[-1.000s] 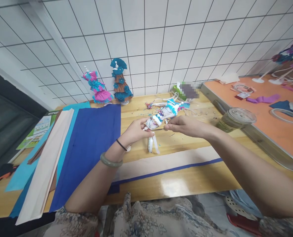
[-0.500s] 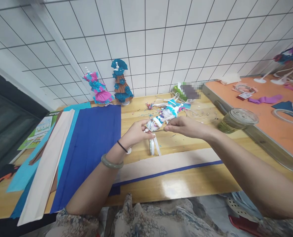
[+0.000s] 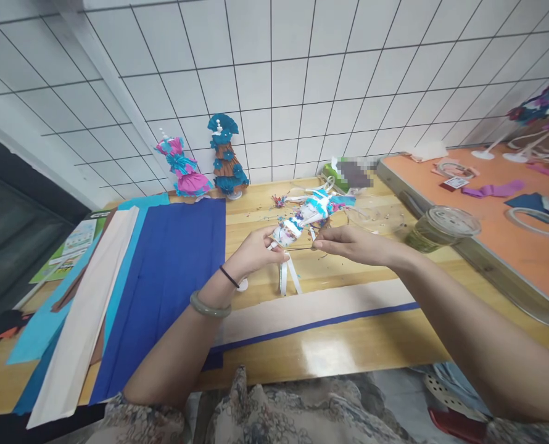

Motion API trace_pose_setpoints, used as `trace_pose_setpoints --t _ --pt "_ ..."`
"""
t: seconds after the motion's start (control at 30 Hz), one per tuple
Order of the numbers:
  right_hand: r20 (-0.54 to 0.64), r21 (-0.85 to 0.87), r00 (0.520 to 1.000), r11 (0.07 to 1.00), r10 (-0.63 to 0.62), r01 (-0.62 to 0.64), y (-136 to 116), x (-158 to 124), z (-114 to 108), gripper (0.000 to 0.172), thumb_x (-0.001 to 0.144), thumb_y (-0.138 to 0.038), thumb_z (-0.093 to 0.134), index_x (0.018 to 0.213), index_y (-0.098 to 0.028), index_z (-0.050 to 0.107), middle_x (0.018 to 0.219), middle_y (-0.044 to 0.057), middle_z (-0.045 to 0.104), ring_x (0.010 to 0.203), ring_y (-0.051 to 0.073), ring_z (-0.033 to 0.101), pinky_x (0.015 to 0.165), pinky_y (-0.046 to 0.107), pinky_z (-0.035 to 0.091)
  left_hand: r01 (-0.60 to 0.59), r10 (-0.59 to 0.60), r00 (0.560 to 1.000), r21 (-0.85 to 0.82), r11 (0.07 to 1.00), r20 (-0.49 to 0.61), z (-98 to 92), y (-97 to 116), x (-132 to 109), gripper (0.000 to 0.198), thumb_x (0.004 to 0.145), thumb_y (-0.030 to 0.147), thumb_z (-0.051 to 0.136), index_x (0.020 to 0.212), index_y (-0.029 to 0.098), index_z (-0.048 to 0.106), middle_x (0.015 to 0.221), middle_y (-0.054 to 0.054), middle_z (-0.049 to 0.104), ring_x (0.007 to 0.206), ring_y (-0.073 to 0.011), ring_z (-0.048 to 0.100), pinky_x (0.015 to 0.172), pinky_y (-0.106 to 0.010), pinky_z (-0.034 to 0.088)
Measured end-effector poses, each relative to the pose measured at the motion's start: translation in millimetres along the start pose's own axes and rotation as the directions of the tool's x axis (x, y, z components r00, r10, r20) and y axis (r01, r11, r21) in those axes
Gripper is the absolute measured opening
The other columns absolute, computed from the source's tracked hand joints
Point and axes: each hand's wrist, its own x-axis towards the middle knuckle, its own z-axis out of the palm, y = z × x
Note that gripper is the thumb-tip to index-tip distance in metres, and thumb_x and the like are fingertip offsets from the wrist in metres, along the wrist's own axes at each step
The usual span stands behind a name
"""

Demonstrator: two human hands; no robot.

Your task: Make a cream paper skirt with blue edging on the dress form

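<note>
My left hand (image 3: 260,248) is closed on the lower end of a small dress form (image 3: 311,213), which lies tilted away to the right. White, turquoise and multicoloured paper covers the form. A thin dark strand (image 3: 298,249) runs between my hands; thread or wire, I cannot tell. My right hand (image 3: 343,242) pinches the strand's right end, and its left end meets my left fingers. Just below my left fingertips are a narrow roll of white tape (image 3: 283,279) and a loose white strip (image 3: 295,275).
Blue crepe paper (image 3: 177,265) and a pale strip (image 3: 87,308) cover the left side. A long pale strip (image 3: 321,308) crosses the front. Two paper-dressed forms, one pink (image 3: 184,166), one teal-brown (image 3: 227,160), stand behind. A lidded cup (image 3: 441,228) stands right, by an orange-topped table (image 3: 496,213).
My right hand has moved slightly right and down, away from my left hand. More of the dark strand now shows between them. The left hand stays on the dress form.
</note>
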Motion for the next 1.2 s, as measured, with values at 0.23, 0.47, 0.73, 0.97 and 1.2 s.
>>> trace_pose_setpoints --t 0.23,0.47,0.73,0.97,1.2 --pt "-0.178 -0.099 0.978 0.987 0.11 -0.129 59.1 -18.4 1.7 0.051 0.084 -0.063 0.038 0.089 -0.018 0.062 0.085 0.007 0.066 0.077 0.022 0.059 0.068 0.031 0.043 0.022 -0.014 0.995 0.073 0.997 -0.102 -6.0 3.8 0.7 0.05 0.054 0.017 0.076 0.1 0.015 0.057 0.072 0.002 0.057 0.067 -0.0114 0.054 0.063 -0.023 0.045" --pt "-0.52 -0.346 0.808 0.797 0.275 -0.495 146.1 -46.7 30.9 0.047 0.087 -0.049 0.038 0.105 -0.014 0.063 0.087 0.016 0.07 0.078 0.028 0.064 0.065 0.035 0.045 0.003 0.0 0.997 0.043 0.999 -0.079 -10.5 -0.2 6.4 0.05 0.055 0.018 0.077 0.099 0.015 0.054 0.071 0.003 0.055 0.065 -0.0101 0.053 0.063 -0.023 0.044" --pt "-0.602 -0.269 0.799 0.944 -0.008 -0.193 84.9 -30.4 54.8 0.035 0.087 -0.04 0.047 0.106 -0.017 0.065 0.112 0.017 0.06 0.106 0.031 0.053 0.093 0.045 0.038 -0.01 0.01 0.998 -0.006 1.0 -0.055 -3.9 -2.2 14.9 0.052 0.056 0.018 0.077 0.102 0.015 0.054 0.072 0.002 0.058 0.066 -0.0105 0.055 0.066 -0.024 0.044" --pt "-0.468 0.297 0.881 0.952 0.075 0.077 11.6 11.7 92.7 0.035 0.076 -0.053 0.06 0.084 -0.019 0.061 0.069 0.001 0.06 0.061 0.015 0.052 0.056 0.027 0.04 -0.016 0.016 0.998 0.005 1.0 -0.06 2.6 7.1 8.8 0.051 0.055 0.016 0.077 0.102 0.015 0.055 0.076 0.001 0.06 0.073 -0.0128 0.058 0.066 -0.024 0.045" --pt "-0.448 0.45 0.891 0.88 0.077 0.151 15.7 22.3 110.3 0.031 0.078 -0.048 0.06 0.07 -0.019 0.056 0.082 0.005 0.064 0.067 0.015 0.053 0.061 0.028 0.04 -0.07 0.055 0.991 -0.12 0.99 -0.126 -3.3 -1.9 7.5 0.045 0.064 0.027 0.075 0.103 0.014 0.057 0.083 0.001 0.061 0.07 -0.0094 0.054 0.068 -0.022 0.041"
